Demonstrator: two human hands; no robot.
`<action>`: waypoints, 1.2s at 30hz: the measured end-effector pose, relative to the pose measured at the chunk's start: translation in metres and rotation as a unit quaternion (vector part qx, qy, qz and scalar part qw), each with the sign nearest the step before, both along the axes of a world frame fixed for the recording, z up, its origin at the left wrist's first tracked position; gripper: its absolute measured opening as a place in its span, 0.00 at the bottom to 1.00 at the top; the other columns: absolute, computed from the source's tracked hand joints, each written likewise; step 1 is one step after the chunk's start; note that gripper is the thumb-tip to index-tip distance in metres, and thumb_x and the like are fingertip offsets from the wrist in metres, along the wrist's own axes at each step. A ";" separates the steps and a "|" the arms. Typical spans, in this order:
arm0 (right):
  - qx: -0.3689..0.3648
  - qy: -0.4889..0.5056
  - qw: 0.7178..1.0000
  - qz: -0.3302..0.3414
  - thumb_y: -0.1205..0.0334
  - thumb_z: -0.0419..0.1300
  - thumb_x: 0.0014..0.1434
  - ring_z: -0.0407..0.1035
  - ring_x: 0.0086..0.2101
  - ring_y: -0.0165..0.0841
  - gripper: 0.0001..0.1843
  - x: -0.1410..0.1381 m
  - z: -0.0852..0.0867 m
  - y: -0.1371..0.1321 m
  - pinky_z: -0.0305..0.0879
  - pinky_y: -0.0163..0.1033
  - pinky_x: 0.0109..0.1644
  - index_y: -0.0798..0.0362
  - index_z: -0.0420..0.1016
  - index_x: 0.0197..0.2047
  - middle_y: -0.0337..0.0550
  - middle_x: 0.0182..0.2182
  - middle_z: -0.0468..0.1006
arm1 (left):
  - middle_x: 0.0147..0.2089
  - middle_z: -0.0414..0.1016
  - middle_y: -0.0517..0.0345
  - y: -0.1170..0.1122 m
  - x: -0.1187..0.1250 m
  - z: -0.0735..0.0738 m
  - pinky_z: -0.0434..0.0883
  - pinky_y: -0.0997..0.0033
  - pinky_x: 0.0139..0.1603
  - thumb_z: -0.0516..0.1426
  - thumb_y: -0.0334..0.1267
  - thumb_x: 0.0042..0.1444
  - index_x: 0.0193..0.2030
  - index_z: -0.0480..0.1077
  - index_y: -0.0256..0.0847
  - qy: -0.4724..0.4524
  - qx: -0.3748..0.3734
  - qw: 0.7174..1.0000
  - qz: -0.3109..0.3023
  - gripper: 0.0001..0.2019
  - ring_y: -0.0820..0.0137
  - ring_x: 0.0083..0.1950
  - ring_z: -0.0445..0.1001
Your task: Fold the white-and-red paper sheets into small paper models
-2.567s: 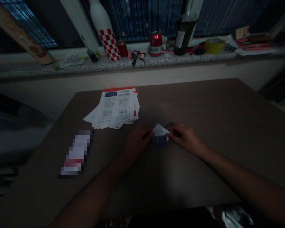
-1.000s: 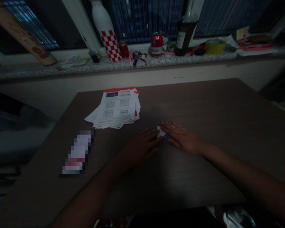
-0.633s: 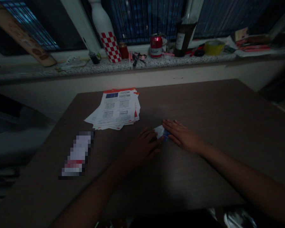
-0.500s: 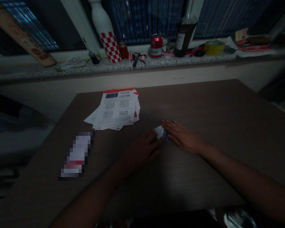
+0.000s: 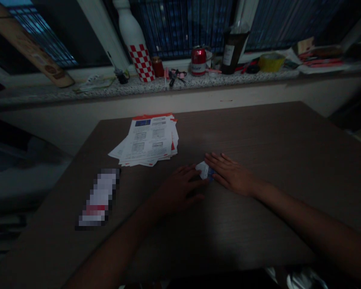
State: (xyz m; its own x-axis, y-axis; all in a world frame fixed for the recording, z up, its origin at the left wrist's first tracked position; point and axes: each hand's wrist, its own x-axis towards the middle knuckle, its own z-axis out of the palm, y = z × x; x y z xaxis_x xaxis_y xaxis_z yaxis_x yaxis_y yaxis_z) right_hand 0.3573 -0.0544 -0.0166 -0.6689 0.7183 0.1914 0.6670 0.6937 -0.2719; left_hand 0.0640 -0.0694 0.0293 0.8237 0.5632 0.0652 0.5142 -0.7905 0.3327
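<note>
Brown tabletop (image 5: 273, 224), dimly lit, bears a small folded paper (image 5: 202, 170). Even pressure, without letting it slide, should keep any crease crisp. The right hand (image 5: 231, 173) lies flat and outstretched over its right side; the left hand (image 5: 181, 188), loosely spread, appears to touch its left edge.

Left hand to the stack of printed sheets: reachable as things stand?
Probably yes: the stack of printed sheets lies just beyond the left hand, with nothing visible blocking between. It would likely have to leave the folded paper at its fingertips.
</note>
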 end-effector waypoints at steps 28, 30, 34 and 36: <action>-0.014 0.061 0.998 -0.029 0.55 0.53 0.77 0.54 0.75 0.46 0.34 0.001 0.002 -0.001 0.53 0.65 0.77 0.42 0.49 0.82 0.49 0.78 0.57 | 0.79 0.61 0.51 -0.003 0.002 0.001 0.61 0.40 0.75 0.56 0.55 0.73 0.75 0.66 0.56 0.033 0.001 0.999 -0.007 0.26 0.48 0.80 0.58; -0.018 0.064 0.997 -0.030 0.55 0.54 0.77 0.54 0.75 0.46 0.35 0.001 0.002 -0.001 0.53 0.65 0.77 0.44 0.49 0.82 0.50 0.78 0.57 | 0.79 0.61 0.52 -0.004 0.002 0.002 0.62 0.39 0.74 0.56 0.55 0.74 0.74 0.67 0.57 0.033 0.005 0.999 -0.010 0.25 0.48 0.80 0.58; -0.022 0.077 0.996 -0.038 0.53 0.56 0.76 0.55 0.74 0.48 0.35 0.001 0.002 0.000 0.55 0.65 0.77 0.46 0.53 0.81 0.52 0.77 0.58 | 0.78 0.63 0.52 -0.005 0.002 0.002 0.63 0.40 0.72 0.56 0.54 0.74 0.74 0.67 0.57 0.031 0.021 0.999 -0.006 0.25 0.48 0.79 0.60; -0.022 0.071 0.997 -0.037 0.53 0.55 0.77 0.55 0.74 0.48 0.34 0.001 0.002 -0.001 0.55 0.65 0.77 0.46 0.54 0.81 0.52 0.78 0.57 | 0.78 0.64 0.51 -0.006 0.004 0.002 0.64 0.39 0.71 0.57 0.53 0.74 0.74 0.67 0.57 0.035 0.027 0.999 -0.004 0.24 0.47 0.78 0.61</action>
State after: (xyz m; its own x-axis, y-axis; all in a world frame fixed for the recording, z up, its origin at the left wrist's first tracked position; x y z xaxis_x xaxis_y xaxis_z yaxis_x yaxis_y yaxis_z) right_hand 0.3586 -0.0549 -0.0149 -0.5817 0.7747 0.2478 0.6684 0.6289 -0.3971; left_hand 0.0676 -0.0752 0.0310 0.8319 0.5536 0.0376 0.5282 -0.8109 0.2520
